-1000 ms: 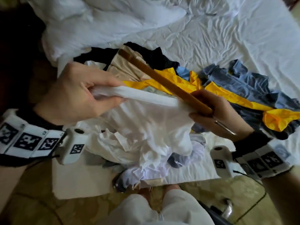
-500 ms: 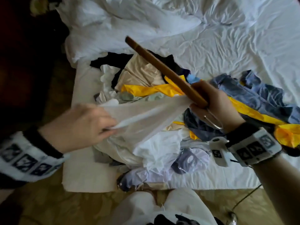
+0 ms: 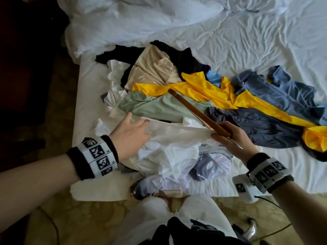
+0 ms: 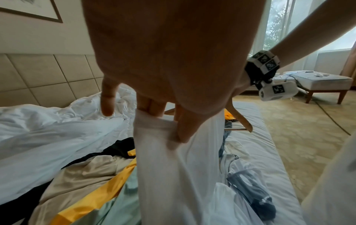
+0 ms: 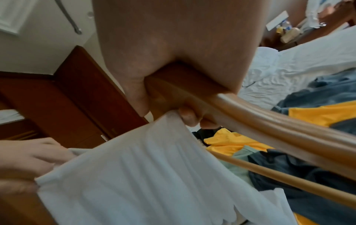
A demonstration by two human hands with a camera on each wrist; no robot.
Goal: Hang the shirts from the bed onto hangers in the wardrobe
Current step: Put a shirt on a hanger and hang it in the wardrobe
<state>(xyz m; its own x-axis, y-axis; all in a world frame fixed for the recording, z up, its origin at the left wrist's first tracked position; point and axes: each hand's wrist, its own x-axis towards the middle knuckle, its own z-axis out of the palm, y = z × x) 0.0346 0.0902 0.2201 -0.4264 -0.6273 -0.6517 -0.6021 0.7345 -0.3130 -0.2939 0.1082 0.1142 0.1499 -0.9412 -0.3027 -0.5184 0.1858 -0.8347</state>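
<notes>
A white shirt (image 3: 177,138) is stretched between my hands over the pile of shirts at the bed's near edge. My left hand (image 3: 134,128) lies on its left end with straight, spread fingers. In the left wrist view the fingers (image 4: 150,108) slip into a fold of the white shirt (image 4: 173,167), thumb apart. My right hand (image 3: 228,135) grips a wooden hanger (image 3: 192,110) near its metal hook, and its fingertips also pinch the shirt's right edge (image 5: 169,121). The hanger arm (image 5: 269,118) points away over the pile.
The pile holds a yellow shirt (image 3: 203,85), a beige one (image 3: 150,71), a pale green one (image 3: 159,106), blue (image 3: 274,89) and navy (image 3: 256,128) ones. A crumpled white duvet (image 3: 123,23) lies behind. Dark wooden furniture (image 5: 67,106) stands left; a bench (image 4: 323,82) stands across the carpet.
My left hand has let go its grip and now lies with straight fingers on the shirt. The right hand has lowered the hanger toward the pile, and the shirt lies lower and flatter.
</notes>
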